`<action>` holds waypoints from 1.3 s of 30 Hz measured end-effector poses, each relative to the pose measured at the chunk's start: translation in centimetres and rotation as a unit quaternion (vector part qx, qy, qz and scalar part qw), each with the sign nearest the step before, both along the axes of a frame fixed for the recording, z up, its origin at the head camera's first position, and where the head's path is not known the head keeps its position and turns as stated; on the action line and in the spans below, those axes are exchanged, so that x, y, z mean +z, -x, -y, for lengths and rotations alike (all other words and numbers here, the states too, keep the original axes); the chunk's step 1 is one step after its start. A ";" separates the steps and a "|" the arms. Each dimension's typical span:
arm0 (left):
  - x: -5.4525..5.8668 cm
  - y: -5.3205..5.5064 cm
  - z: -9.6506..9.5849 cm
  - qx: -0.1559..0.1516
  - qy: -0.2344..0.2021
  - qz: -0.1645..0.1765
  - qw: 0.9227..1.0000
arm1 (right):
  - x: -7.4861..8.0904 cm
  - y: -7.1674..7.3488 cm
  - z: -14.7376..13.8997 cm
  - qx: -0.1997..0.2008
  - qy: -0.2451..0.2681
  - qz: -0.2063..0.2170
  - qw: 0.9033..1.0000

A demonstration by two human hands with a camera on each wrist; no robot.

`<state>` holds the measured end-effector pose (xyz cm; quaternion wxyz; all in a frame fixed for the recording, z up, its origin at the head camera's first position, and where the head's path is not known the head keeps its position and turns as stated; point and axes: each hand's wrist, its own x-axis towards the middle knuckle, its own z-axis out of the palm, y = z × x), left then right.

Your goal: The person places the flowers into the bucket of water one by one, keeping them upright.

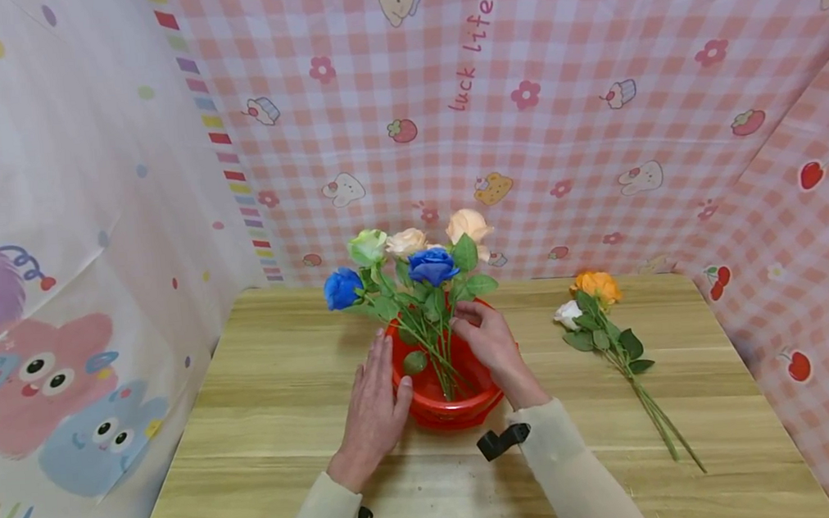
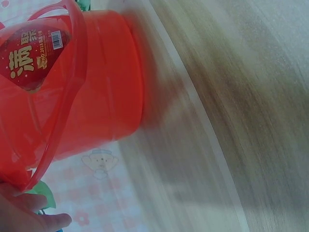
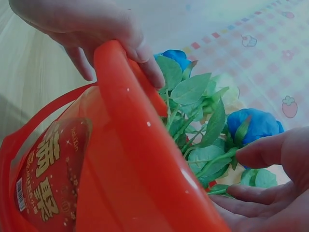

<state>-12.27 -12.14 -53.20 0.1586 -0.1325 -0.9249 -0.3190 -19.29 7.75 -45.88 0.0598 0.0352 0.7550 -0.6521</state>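
A red plastic bucket [image 1: 449, 414] stands on the table, holding several artificial roses: a blue rose [image 1: 433, 265] in front, another blue rose [image 1: 343, 288] at left, a green-white rose [image 1: 367, 247] and peach roses [image 1: 467, 225]. My left hand [image 1: 371, 407] rests on the bucket's left rim with fingers extended. Inside the right rim, my right hand [image 1: 492, 343] is among the stems. The right wrist view shows its thumb touching a green stem [image 3: 217, 162] below a blue rose [image 3: 256, 125], with a gap between thumb and fingers.
On the table [image 1: 267, 436] to the right lie an orange rose [image 1: 596, 286] and a white rose [image 1: 568, 315], stems pointing toward the front. A pink checked cloth [image 1: 551, 41] hangs behind. The bucket's red handle [image 2: 72, 92] hangs down its front.
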 end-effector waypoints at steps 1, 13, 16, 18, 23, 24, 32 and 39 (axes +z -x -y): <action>0.0 0.0 0.0 0.000 -0.001 -0.002 1.000 | 0.0 0.0 -0.1 0.003 0.005 -0.004 1.000; -0.2 -0.1 -0.2 -0.002 -0.002 -0.006 1.000 | 0.4 -1.6 -1.5 0.016 0.018 -0.055 0.998; -0.2 -0.1 -0.1 -0.003 -0.002 -0.009 1.000 | 0.7 -2.1 -2.0 0.015 0.020 -0.066 0.998; -0.2 -0.1 -0.1 -0.005 -0.002 -0.010 1.000 | 0.9 -2.4 -2.4 0.015 0.014 -0.079 0.997; -0.2 -0.1 0.0 -0.004 -0.001 -0.005 1.000 | 1.1 -3.1 -3.7 0.006 0.000 -0.104 0.995; -0.2 -0.1 0.0 -0.003 0.000 -0.004 1.000 | 1.1 -3.2 -3.9 0.003 -0.001 -0.107 0.994; 0.0 -0.1 0.0 -0.002 -0.002 0.000 1.000 | 1.3 -4.2 -6.5 -0.019 -0.012 -0.148 0.989; 0.0 -0.1 0.0 -0.003 -0.004 -0.001 1.000 | 1.1 -4.9 -8.8 -0.044 -0.008 -0.190 0.981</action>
